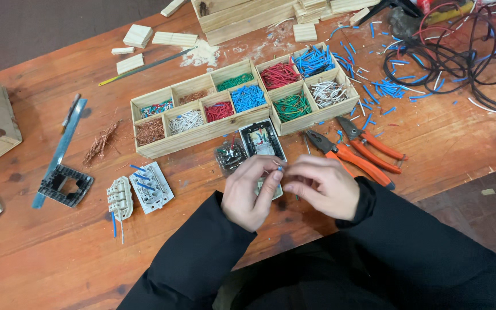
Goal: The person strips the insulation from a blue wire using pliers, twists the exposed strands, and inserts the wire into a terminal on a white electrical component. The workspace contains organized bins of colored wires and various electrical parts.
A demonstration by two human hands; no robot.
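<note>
A short piece of blue-sleeved wire (279,167) sits pinched between the two hands, just above the table edge nearest the person and directly in front of an opened black electrical box (263,142). Only its tip shows; its long axis seems to run roughly left to right across the view, from one set of fingertips to the other, though most of its length is hidden. The left hand (251,192) closes thumb and forefinger narrowly on one end, and the right hand (322,186) curls its fingers in tight from the other side, apparently gripping the same wire. Holding it at both ends, close to the body, likely keeps so small a piece steady and in clear sight.

A pale component lies partly under the left hand, too covered to identify. Beside the box rests a small clear bag of parts (229,155). To the right, two orange-handled pliers (357,150) lie within easy reach, jaws pointing away from the person. Beyond stands a wooden divided tray (242,103) with wire offcuts sorted by colour, probably so each kind is quick to pick out. To the left lie two white socket modules (139,192) and a black frame (64,183).
</note>
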